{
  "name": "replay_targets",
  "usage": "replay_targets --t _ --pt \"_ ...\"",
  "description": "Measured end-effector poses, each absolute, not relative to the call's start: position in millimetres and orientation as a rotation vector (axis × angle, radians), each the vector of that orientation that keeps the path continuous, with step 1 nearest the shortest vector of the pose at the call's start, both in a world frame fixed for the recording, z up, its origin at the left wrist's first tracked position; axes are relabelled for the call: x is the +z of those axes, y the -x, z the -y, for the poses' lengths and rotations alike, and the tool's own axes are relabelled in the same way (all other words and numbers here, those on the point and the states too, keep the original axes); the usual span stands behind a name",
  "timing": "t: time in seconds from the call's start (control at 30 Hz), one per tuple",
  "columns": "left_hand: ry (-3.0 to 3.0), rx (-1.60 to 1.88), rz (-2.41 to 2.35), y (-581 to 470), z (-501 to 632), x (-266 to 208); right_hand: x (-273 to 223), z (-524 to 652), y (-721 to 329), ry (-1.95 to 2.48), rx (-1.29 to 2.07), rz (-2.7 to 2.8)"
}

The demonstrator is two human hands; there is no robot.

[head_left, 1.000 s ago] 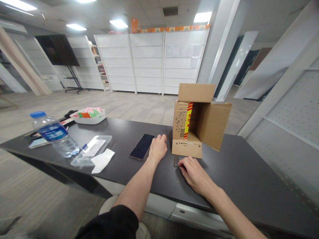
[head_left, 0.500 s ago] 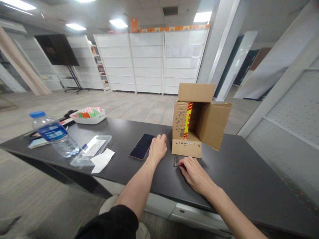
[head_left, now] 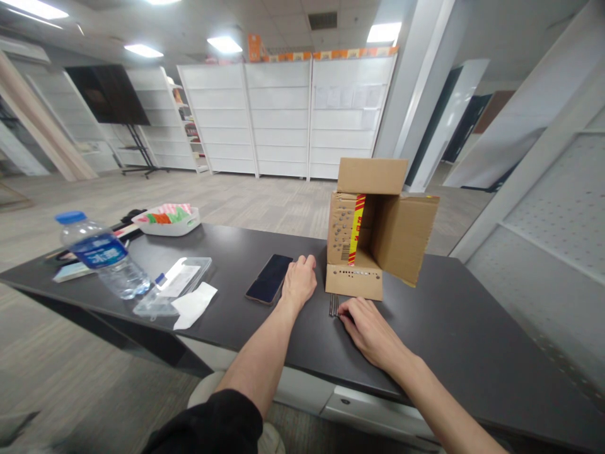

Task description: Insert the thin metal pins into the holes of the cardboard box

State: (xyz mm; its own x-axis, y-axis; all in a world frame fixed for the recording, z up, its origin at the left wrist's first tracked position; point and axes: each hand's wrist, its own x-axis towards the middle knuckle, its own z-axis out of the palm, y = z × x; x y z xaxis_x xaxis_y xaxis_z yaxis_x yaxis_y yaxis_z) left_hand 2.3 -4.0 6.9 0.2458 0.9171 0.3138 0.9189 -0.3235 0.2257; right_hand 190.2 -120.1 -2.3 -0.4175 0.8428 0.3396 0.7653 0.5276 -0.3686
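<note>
White shelving [head_left: 278,120] lines the far wall at 12 o'clock and a screen on a stand [head_left: 106,94] occupies 11 o'clock, beyond a dark desk [head_left: 449,328] where a person's two bare hands are at work. A short row of slim rods [head_left: 333,305] lies on the desktop just short of centre, below the front flap [head_left: 354,287] of an open carton [head_left: 339,243] at 1 o'clock.

The right hand [head_left: 367,323], at 4 o'clock from the rods, is narrow, its thumb and fingers drawn together at the row's right end; whether it grips one cannot be told. The left hand [head_left: 299,282], at 10 o'clock from the row, lies loosely curled between a phone [head_left: 269,279] and the carton, its palm side hidden.

Lining up the rods looks best done with light fingertip pressure on the outermost one, nudging it flush without rolling its neighbours, while the left hand stays clear.

Dark and metallic-looking, the rods stand side by side, roughly parallel, their far ends close to the flap; they are too fine to count with certainty. Small dark marks or holes dot the flap. Well off at 9 o'clock, a water bottle [head_left: 101,251] leans over beside a clear plastic case [head_left: 161,299].
</note>
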Motion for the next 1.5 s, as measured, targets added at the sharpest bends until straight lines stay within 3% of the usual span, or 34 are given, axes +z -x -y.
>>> replay_targets --t 0.47,1.5 --pt "2.469 -0.612 1.824 -2.6 5.1 6.7 -3.8 119.6 -190.6 1.300 0.182 2.276" --pt "2.489 -0.593 1.830 -3.2 5.5 10.1 1.5 59.1 -215.8 1.503 -0.310 1.821"
